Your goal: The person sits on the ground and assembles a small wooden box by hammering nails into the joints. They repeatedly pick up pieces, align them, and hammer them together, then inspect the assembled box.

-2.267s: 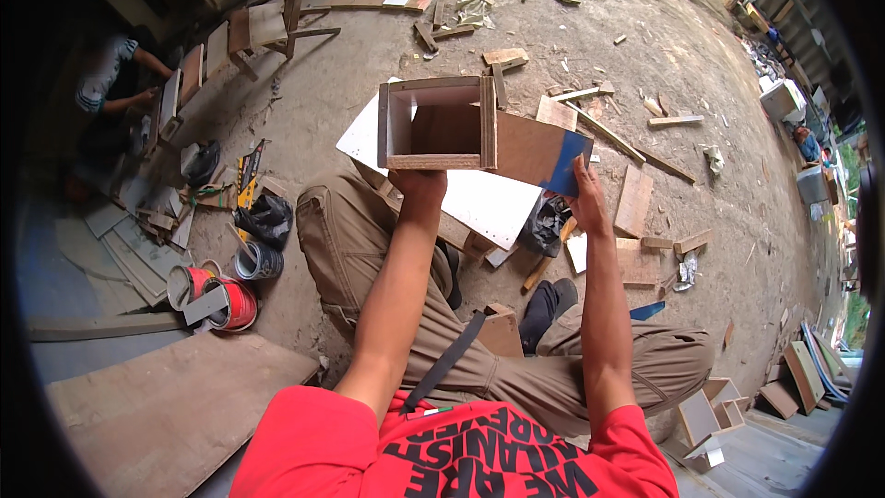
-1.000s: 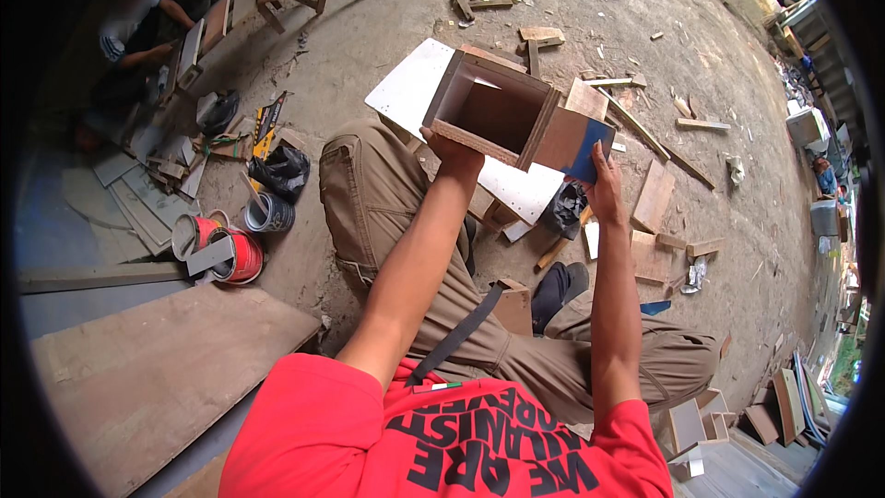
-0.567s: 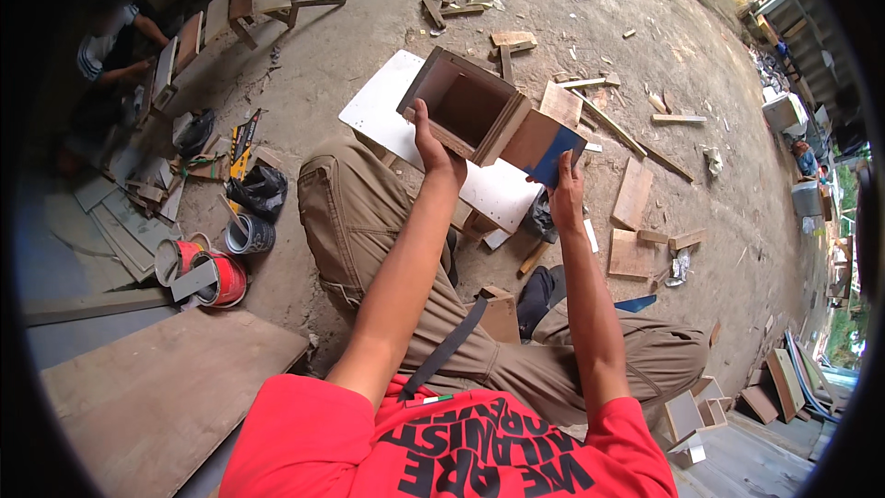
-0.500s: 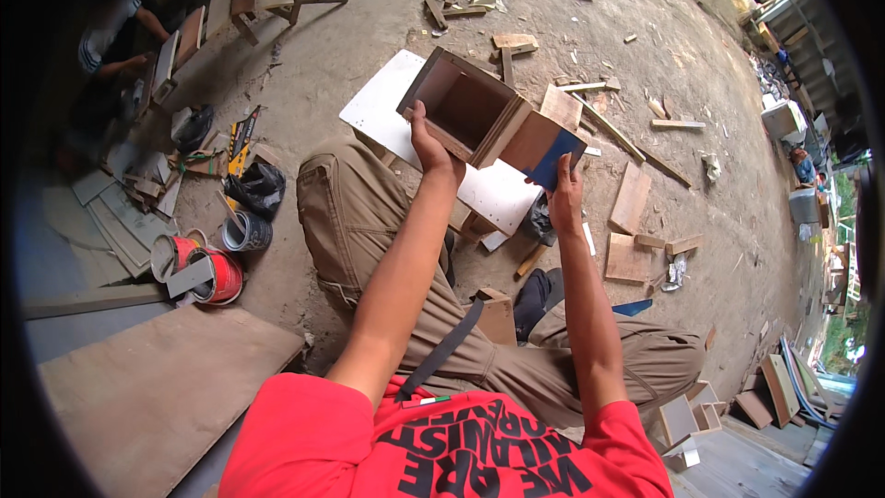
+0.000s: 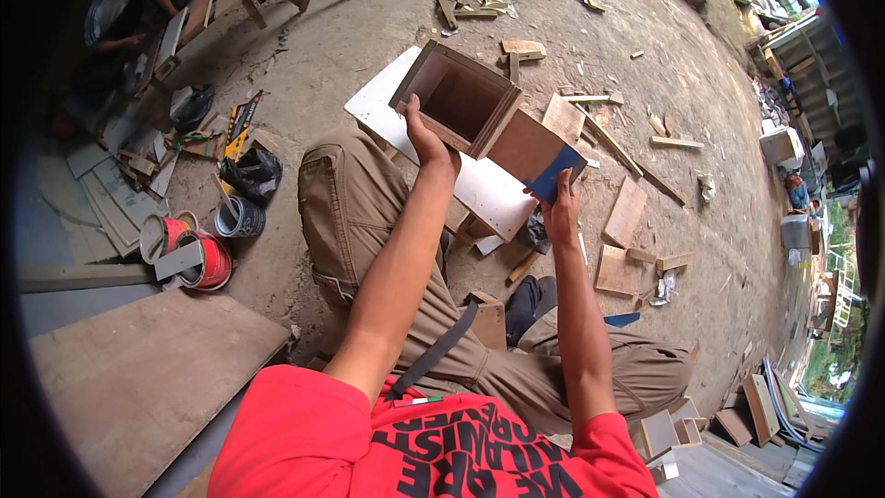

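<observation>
My left hand (image 5: 431, 140) grips the near left side of an open wooden box (image 5: 454, 97), its thumb on the rim and its dark hollow facing up. My right hand (image 5: 560, 210) pinches the lower corner of a thin square wood panel (image 5: 524, 146), brown with a blue patch on its right part. The panel is held close beside the box's right side; whether they touch is hard to tell. Under both lies a white board (image 5: 495, 195) with small dark specks, raised in front of my legs.
Wood offcuts (image 5: 627, 212) litter the concrete floor on the right and ahead. To the left stand paint cans (image 5: 241, 218), a black plastic bag (image 5: 252, 175) and a yellow-black saw sleeve (image 5: 241, 120). A large plywood sheet (image 5: 138, 369) lies lower left. Another person (image 5: 120, 14) sits far left.
The box has shifted slightly left and tilted a little. The panel's blue patch sits lower, and a narrower strip of the box's side shows between them. Both hands keep their hold.
</observation>
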The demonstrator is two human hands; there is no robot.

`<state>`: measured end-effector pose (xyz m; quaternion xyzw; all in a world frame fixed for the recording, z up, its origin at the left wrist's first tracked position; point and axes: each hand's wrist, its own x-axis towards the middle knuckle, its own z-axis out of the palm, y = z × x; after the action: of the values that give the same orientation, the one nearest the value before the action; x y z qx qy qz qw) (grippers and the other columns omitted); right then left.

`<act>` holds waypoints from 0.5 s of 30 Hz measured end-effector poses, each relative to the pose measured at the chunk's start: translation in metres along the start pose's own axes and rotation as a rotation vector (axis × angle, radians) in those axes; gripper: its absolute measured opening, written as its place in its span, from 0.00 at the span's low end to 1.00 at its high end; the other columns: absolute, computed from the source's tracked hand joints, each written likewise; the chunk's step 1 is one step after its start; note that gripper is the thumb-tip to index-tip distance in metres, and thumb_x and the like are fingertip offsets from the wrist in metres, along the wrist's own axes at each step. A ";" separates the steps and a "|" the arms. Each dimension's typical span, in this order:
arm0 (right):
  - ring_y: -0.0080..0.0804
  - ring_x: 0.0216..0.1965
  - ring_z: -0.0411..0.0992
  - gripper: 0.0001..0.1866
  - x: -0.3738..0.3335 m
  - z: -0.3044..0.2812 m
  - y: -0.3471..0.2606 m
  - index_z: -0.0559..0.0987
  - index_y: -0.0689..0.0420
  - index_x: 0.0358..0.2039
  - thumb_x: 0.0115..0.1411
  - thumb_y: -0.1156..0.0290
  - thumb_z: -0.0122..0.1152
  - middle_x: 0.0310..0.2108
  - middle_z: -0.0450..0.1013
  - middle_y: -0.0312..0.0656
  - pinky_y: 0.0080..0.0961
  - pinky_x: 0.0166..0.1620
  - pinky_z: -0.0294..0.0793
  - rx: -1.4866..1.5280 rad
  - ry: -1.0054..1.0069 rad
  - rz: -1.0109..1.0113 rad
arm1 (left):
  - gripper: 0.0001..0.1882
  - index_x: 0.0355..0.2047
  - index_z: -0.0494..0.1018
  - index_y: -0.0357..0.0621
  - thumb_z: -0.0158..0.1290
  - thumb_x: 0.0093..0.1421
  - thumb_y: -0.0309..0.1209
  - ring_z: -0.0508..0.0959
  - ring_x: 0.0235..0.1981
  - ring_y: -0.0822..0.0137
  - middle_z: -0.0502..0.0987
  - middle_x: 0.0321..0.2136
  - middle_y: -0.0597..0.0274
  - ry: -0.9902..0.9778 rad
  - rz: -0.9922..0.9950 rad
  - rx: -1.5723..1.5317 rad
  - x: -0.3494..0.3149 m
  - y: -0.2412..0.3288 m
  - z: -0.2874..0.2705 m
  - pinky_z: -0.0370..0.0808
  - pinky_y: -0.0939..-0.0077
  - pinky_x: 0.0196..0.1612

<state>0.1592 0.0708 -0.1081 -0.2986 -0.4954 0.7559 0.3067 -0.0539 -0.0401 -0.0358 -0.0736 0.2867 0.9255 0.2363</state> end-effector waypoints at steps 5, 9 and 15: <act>0.38 0.37 0.78 0.25 0.004 -0.014 0.012 0.73 0.64 0.45 0.69 0.50 0.50 0.36 0.77 0.46 0.29 0.42 0.77 0.024 -0.049 -0.028 | 0.36 0.62 0.60 0.43 0.48 0.60 0.54 0.70 0.56 0.53 0.67 0.56 0.53 -0.002 -0.027 -0.016 -0.003 0.002 0.002 0.68 0.58 0.58; 0.37 0.39 0.78 0.22 0.007 -0.029 0.016 0.73 0.64 0.47 0.69 0.54 0.53 0.40 0.77 0.46 0.30 0.44 0.76 0.049 -0.145 0.041 | 0.35 0.61 0.61 0.42 0.48 0.60 0.53 0.71 0.55 0.53 0.69 0.55 0.52 -0.031 -0.047 0.000 -0.004 0.005 0.003 0.69 0.58 0.57; 0.30 0.41 0.76 0.18 -0.004 -0.025 -0.008 0.74 0.63 0.50 0.64 0.67 0.62 0.41 0.77 0.40 0.28 0.47 0.74 -0.092 -0.302 0.119 | 0.31 0.57 0.66 0.41 0.50 0.61 0.49 0.75 0.50 0.53 0.73 0.50 0.51 -0.059 -0.053 -0.017 -0.005 0.014 0.001 0.72 0.59 0.54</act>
<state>0.1824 0.0845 -0.1080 -0.2245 -0.5513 0.7855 0.1694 -0.0557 -0.0516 -0.0266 -0.0559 0.2695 0.9231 0.2685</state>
